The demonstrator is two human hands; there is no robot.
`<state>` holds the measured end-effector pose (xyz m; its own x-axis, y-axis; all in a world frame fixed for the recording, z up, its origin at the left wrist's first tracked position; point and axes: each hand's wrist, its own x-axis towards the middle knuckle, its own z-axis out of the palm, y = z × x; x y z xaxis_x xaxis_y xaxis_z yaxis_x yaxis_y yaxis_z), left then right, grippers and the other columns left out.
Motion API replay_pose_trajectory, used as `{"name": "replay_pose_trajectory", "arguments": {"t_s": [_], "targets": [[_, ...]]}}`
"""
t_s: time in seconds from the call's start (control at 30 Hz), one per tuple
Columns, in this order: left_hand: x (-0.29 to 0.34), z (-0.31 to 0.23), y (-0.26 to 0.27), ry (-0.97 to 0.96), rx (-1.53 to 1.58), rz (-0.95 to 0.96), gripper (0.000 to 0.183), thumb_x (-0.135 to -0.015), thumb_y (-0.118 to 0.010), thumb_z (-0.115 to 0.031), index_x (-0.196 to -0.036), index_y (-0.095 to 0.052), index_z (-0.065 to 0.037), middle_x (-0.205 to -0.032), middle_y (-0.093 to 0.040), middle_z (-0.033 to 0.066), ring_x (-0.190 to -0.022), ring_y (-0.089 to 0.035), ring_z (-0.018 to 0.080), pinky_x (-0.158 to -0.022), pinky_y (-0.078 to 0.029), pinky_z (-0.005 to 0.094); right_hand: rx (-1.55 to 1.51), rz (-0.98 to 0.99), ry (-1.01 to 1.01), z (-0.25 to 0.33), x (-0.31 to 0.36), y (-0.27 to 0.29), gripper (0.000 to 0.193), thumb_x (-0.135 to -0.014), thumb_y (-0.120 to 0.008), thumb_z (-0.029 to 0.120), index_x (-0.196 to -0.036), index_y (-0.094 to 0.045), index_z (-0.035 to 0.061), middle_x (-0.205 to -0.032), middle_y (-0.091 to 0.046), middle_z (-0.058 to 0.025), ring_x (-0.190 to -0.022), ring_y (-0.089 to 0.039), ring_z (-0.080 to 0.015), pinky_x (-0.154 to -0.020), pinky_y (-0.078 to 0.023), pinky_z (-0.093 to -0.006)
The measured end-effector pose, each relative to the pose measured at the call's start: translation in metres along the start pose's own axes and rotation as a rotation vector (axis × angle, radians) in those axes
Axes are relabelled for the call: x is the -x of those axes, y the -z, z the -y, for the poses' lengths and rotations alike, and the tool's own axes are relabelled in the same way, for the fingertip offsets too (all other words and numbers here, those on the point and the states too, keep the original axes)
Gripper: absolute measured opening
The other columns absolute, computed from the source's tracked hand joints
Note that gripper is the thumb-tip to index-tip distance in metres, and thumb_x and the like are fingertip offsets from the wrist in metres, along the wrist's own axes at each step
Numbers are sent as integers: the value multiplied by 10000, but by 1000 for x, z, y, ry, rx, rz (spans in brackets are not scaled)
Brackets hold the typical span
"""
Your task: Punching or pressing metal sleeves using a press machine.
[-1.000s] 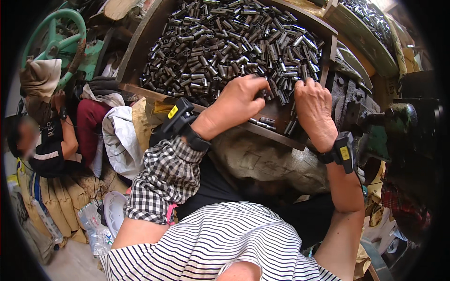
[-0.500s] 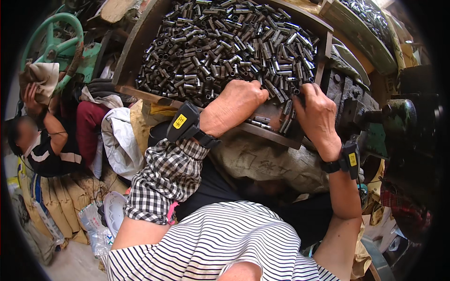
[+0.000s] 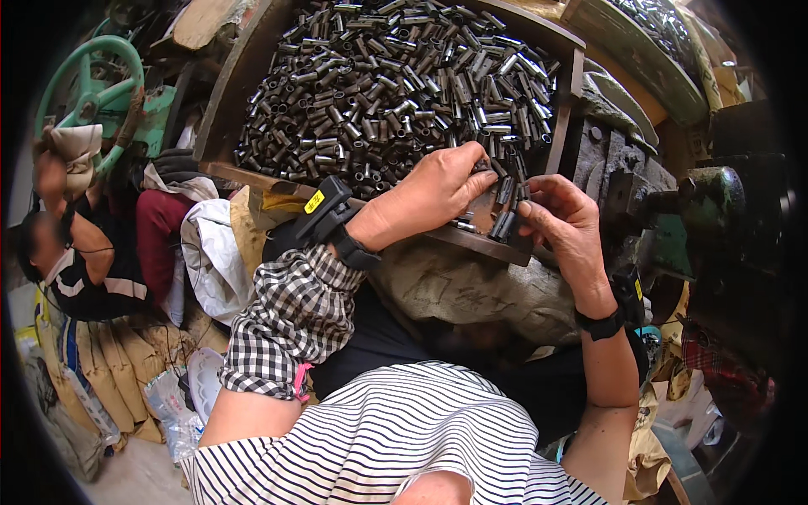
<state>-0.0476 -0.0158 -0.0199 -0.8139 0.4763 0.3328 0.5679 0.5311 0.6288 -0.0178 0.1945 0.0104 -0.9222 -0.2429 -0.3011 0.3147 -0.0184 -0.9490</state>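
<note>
Short dark metal tubes (image 3: 502, 225) sit pinched upright between the right hand's (image 3: 566, 225) curled fingers, while the left hand (image 3: 429, 194), fingers bent, grips more at the wooden tray's (image 3: 562, 135) near edge.

A wooden tray (image 3: 232, 101), its boards looking worn and matt brown, is holding a heap of short metal tubes (image 3: 379, 84) that are glinting dark grey with a dull, oily sheen. The left hand (image 3: 429, 195) and right hand (image 3: 562, 227) are pinching a few of these smooth tubes at the tray's near edge. A matt black plastic wrist device (image 3: 324, 220) is sitting above a soft checked cloth sleeve (image 3: 295, 316). A striped knit shirt (image 3: 387, 446) is looking matt. A painted green metal handwheel (image 3: 88, 80) is showing chipped, rough paint. Grey cloth sacking (image 3: 471, 290) is looking coarse.
</note>
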Motion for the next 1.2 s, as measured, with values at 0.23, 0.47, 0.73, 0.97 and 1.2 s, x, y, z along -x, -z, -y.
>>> {"name": "replay_pose_trajectory", "arguments": {"t_s": [0.23, 0.47, 0.73, 0.97, 1.2], "targets": [[-10, -21, 8, 596, 952, 270, 178, -907, -582, -191, -971, -586, -25, -684, -564, -28, -515, -496, 17, -441, -401, 155, 150, -49, -17, 5, 4, 0, 124, -853, -647, 115, -931, -638, 20, -740, -601, 22, -566, -500, -10, -487, -417, -148], [-7, -23, 7, 651, 1171, 250, 183, -887, -600, -161, -1009, -597, -24, -707, -570, -36, -528, -503, 6, -450, -415, 147, 116, -45, 1, 3, 5, 4, 122, -866, -633, 138, -917, -650, 28, -711, -605, 23, -555, -503, -7, -469, -398, -145], [-8, -23, 2, 687, 1240, 197, 189, -874, -615, -153, -1012, -601, -26, -753, -590, -27, -566, -536, 17, -472, -456, 156, -160, -14, -58, -4, 1, 11, 117, -846, -652, 129, -878, -646, 16, -727, -632, -19, -529, -518, -28, -441, -399, -161], [-7, -22, 1, 667, 1237, 194, 194, -875, -617, -154, -1012, -605, -17, -756, -592, -22, -571, -541, 24, -481, -464, 159, -224, 8, -110, -4, 2, 12, 128, -837, -666, 133, -882, -641, 16, -716, -622, -16, -525, -524, -36, -448, -410, -160], [-6, -29, -4, 597, 993, 263, 186, -915, -567, -151, -1031, -598, -9, -758, -607, -2, -609, -582, 43, -505, -481, 172, -203, -7, -99, -3, 2, 10, 111, -817, -679, 101, -862, -616, 21, -701, -610, -14, -536, -563, -51, -451, -466, -177]]}}
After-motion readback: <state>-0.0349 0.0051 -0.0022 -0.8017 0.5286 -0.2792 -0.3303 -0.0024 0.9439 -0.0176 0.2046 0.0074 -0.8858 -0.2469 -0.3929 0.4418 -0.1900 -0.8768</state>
